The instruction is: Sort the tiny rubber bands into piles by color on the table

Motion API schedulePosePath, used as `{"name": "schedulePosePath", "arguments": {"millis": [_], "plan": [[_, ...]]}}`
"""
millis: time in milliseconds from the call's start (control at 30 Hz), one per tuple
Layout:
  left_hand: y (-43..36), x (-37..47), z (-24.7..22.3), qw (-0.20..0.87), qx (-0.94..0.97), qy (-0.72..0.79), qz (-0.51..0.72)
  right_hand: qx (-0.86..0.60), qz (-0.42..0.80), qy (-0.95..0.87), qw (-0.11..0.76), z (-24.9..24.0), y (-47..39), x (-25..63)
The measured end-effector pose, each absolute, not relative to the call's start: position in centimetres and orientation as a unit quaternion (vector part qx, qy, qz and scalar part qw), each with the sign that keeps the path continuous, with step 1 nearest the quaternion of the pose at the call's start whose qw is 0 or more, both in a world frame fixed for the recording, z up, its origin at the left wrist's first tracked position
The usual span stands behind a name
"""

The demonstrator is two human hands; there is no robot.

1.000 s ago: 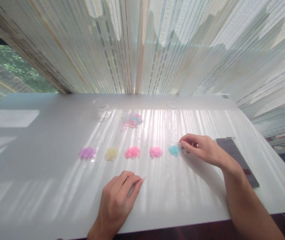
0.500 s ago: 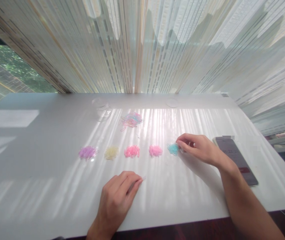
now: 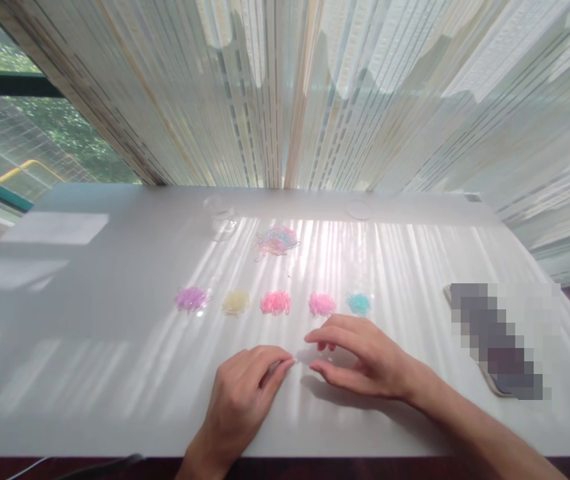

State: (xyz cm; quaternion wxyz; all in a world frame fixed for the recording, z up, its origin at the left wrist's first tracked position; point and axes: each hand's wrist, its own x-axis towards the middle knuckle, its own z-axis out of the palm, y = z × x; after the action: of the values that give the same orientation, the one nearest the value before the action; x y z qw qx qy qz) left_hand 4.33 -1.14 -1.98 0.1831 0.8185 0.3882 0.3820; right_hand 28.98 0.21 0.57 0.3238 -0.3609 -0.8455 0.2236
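Left hand (image 3: 245, 383): thumb and fingertips pinched together on what looks like a thin pale sliver (image 3: 295, 361), too small to identify
Right hand (image 3: 372, 353): just moved off the small pile of translucent turquoise loops (image 3: 359, 303) to 3 o'clock of the left hand, near it but apart, thumb and fingers spread, nothing discernible between them
Turquoise pile: now uncovered at 12 o'clock of the right hand; the work seems to have shifted from it to the left fingertips
Row: from turquoise toward 9 o'clock, translucent piles in pale pink (image 3: 322, 304), coral pink (image 3: 275, 303), dull yellow (image 3: 236, 302) and purple (image 3: 192, 299)
Mixed heap (image 3: 278, 240): tangled multicoloured loops, 12 o'clock of coral
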Motion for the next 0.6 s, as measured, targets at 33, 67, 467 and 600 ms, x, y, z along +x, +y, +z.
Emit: {"name": "schedulePosePath", "arguments": {"millis": [33, 67, 467, 600], "plan": [[-1.2, 4.3, -1.9, 0.182, 0.818, 0.388, 0.383, -0.347, 0.235, -0.851, 0.316, 0.2, 0.0, 28.4], [-1.2, 4.3, -1.8, 0.182, 0.818, 0.387, 0.384, -0.34, 0.244, -0.853, 0.312, -0.2, -0.2, 27.9], [-1.4, 4.2, -2.1, 0.211, 0.826, 0.372, 0.367, -0.344, 0.287, -0.836, 0.316, -0.5, -0.2, 27.4], [-1.4, 4.3, -2.2, 0.213, 0.825, 0.376, 0.364, -0.335, 0.284, -0.838, 0.324, -0.5, -0.3, 27.3]]}}
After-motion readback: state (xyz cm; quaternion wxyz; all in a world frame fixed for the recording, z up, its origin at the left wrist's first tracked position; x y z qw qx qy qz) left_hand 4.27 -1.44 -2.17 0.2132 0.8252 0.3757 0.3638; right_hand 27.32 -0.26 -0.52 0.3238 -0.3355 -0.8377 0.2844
